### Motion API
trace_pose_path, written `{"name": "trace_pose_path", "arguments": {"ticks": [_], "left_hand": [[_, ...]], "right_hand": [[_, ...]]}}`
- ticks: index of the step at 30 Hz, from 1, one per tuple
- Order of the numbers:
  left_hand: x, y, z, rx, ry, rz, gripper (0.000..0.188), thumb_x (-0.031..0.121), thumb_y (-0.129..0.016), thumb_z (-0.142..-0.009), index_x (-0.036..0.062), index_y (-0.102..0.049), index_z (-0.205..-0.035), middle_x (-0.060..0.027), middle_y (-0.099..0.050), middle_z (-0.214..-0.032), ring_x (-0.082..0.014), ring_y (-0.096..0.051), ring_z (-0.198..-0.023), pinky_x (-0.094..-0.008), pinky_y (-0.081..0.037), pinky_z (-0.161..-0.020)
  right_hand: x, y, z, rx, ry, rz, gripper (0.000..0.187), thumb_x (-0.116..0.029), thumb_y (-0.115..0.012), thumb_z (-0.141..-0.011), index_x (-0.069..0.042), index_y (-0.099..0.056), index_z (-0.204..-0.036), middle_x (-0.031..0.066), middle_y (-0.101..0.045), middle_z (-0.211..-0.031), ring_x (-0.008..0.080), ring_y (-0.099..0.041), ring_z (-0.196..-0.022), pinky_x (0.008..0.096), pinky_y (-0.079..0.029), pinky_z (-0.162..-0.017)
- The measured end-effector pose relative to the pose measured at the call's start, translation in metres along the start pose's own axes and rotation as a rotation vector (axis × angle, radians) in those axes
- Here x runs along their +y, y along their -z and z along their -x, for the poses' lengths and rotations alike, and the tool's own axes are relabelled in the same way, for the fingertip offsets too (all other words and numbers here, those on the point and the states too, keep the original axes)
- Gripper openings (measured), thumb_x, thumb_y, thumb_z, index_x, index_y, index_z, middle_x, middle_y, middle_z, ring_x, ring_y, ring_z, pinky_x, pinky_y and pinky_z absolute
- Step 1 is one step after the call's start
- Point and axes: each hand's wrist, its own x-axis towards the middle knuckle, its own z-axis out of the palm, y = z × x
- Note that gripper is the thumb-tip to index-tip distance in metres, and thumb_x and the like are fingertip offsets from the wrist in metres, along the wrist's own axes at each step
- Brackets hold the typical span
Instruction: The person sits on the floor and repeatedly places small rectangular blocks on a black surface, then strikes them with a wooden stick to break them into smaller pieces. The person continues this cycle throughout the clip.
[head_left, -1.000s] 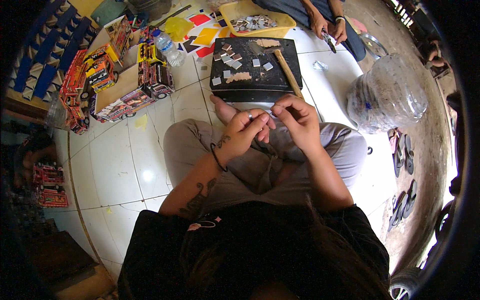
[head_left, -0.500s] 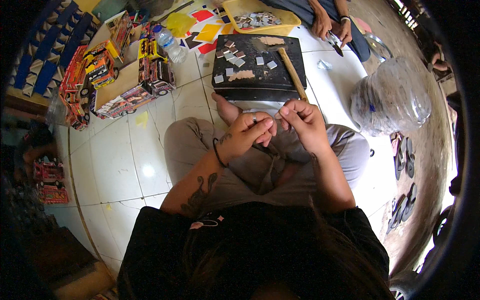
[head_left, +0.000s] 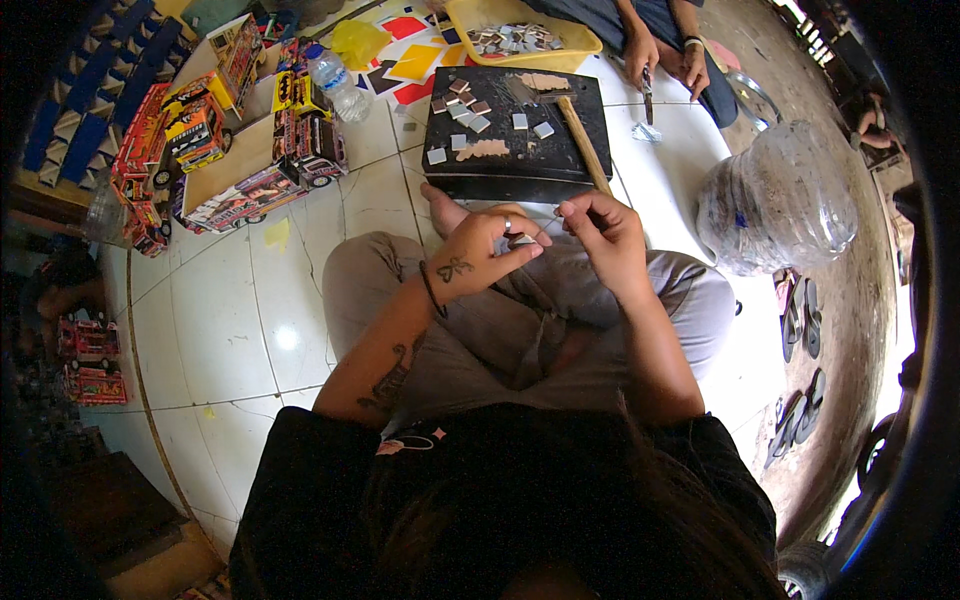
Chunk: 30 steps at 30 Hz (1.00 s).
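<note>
Over my crossed legs, my left hand (head_left: 487, 248) is closed on a small square tile (head_left: 522, 241), pinched between thumb and fingers. Close to its right, my right hand (head_left: 612, 238) has thumb and fingertips pressed together; a tiny pale bit shows at the tips, too small to name. Just beyond both hands stands a low black box (head_left: 555, 170). Several small square pieces lie on its top, pale ones such as this square (head_left: 543, 130) and brown ones. A hammer (head_left: 584, 145) rests there too, its wooden handle pointing toward me.
At the left stand colourful toy trucks (head_left: 250, 190) and a water bottle (head_left: 338, 88). Behind the box sits a yellow basin (head_left: 585, 45) of small squares. Another person's hands (head_left: 642, 58) hold a dark-handled tool at the far right, near a bulky clear plastic bag (head_left: 775, 200).
My hands have drawn slightly apart, and the left fingers have opened out, showing the tile. The other person's hands have spread, with the tool now pointing down.
</note>
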Motion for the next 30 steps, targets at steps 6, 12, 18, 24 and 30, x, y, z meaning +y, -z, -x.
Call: {"name": "trace_pose_path", "arguments": {"ticks": [6, 12, 18, 24, 30], "left_hand": [[0.004, -0.014, 0.004, 0.242, 0.088, -0.088, 0.013, 0.01, -0.068, -0.079, 0.0008, -0.068, -0.088, -0.0101, -0.063, -0.082, -0.0188, -0.06, -0.072, -0.0288, -0.046, -0.063], [0.0, -0.028, 0.012, 0.39, 0.061, 0.018, 0.014, 0.011, -0.071, -0.079, 0.004, -0.067, -0.09, -0.0062, -0.063, -0.081, -0.0151, -0.059, -0.074, -0.0278, -0.045, -0.067], [-0.008, -0.016, 0.022, 0.078, 0.072, 0.01, 0.02, 0.02, -0.069, -0.082, 0.0038, -0.067, -0.093, -0.0088, -0.067, -0.09, -0.0212, -0.064, -0.084, -0.0335, -0.049, -0.078], [-0.013, 0.007, 0.03, -0.181, 0.07, 0.057, 0.022, 0.024, -0.067, -0.084, 0.0042, -0.067, -0.094, -0.0091, -0.067, -0.092, -0.0192, -0.064, -0.085, -0.0325, -0.049, -0.075], [-0.015, 0.002, 0.03, -0.113, 0.057, 0.061, 0.023, 0.023, -0.066, -0.084, 0.0028, -0.064, -0.095, -0.0092, -0.067, -0.089, -0.0179, -0.065, -0.08, -0.0308, -0.05, -0.072]], "right_hand": [[-0.004, -0.001, 0.002, 0.077, 0.186, 0.291, 0.01, -0.006, -0.065, -0.084, 0.002, -0.062, -0.077, 0.0069, -0.058, -0.067, 0.0118, -0.053, -0.06, 0.0246, -0.041, -0.057], [-0.001, -0.009, 0.003, 0.128, 0.07, 0.101, 0.013, -0.003, -0.065, -0.082, 0.002, -0.058, -0.073, 0.0078, -0.057, -0.066, 0.0131, -0.052, -0.06, 0.0254, -0.041, -0.057], [-0.01, -0.008, 0.008, -0.06, 0.161, 0.344, 0.011, -0.004, -0.065, -0.081, 0.002, -0.06, -0.074, 0.0094, -0.059, -0.068, 0.0176, -0.055, -0.062, 0.0283, -0.042, -0.061], [-0.016, -0.019, 0.01, -0.183, 0.127, 0.265, 0.01, -0.001, -0.064, -0.08, 0.004, -0.058, -0.073, 0.0114, -0.059, -0.07, 0.0198, -0.057, -0.065, 0.029, -0.043, -0.064], [-0.016, -0.019, 0.012, -0.229, 0.099, 0.243, 0.009, -0.001, -0.062, -0.082, 0.004, -0.058, -0.077, 0.0102, -0.059, -0.072, 0.0176, -0.055, -0.067, 0.0279, -0.042, -0.065]]}}
